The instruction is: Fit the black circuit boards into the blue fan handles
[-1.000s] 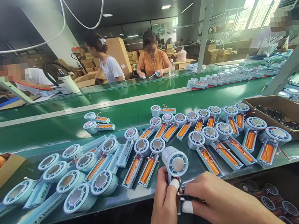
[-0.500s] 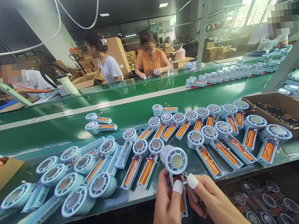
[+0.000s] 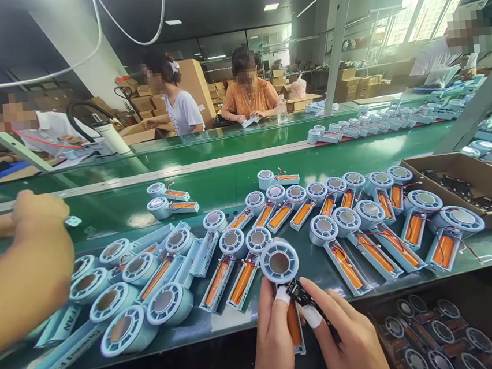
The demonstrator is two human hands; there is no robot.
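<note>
My left hand [image 3: 274,335] is wrapped round the handle of a light blue handheld fan [image 3: 279,261], its round head pointing up and an orange battery [image 3: 294,326] showing in the open handle. Between the thumb and fingers of my right hand [image 3: 342,329] is a small black circuit board [image 3: 304,296], held against the handle just below the fan head. White covers wrap both thumb tips. My fingers hide the wires at this spot. Just beyond my hands, more open fans with orange batteries [image 3: 243,281] lie in rows on the bench.
A cardboard box [image 3: 471,218] of black circuit boards stands at the right. Below the bench edge, more fans [image 3: 443,331] lie in a dark box. A co-worker's arm [image 3: 23,270] reaches in from the left. The green conveyor belt [image 3: 219,172] runs behind, with people seated across it.
My right hand has turned the circuit board so its face shows near the fan head. The fan has shifted slightly left and tilted. A co-worker's arm has come in at the left.
</note>
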